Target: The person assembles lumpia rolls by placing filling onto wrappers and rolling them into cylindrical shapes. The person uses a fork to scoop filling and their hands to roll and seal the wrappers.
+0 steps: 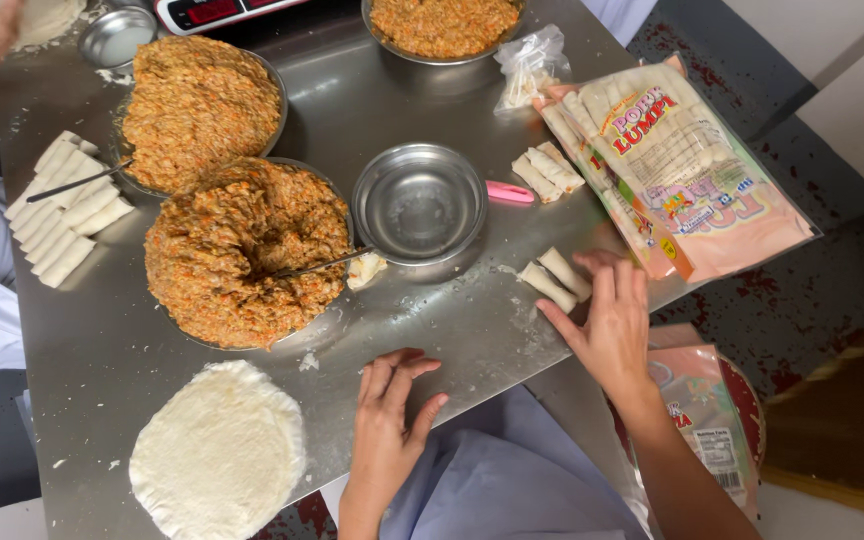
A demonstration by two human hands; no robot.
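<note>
Two rolls [555,276] lie by my right hand [607,325], fingers spread flat, holding nothing; my left hand [389,420] rests empty, fingers loosely curled, on the surface [452,330].

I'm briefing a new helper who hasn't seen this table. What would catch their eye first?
Two heaped bowls of orange filling dominate the left-centre of the steel table, with a third bowl at the top edge. A white wrapper stack lies at the near edge, left of the left hand. The right hand touches two rolls beside the pink packs.
</note>
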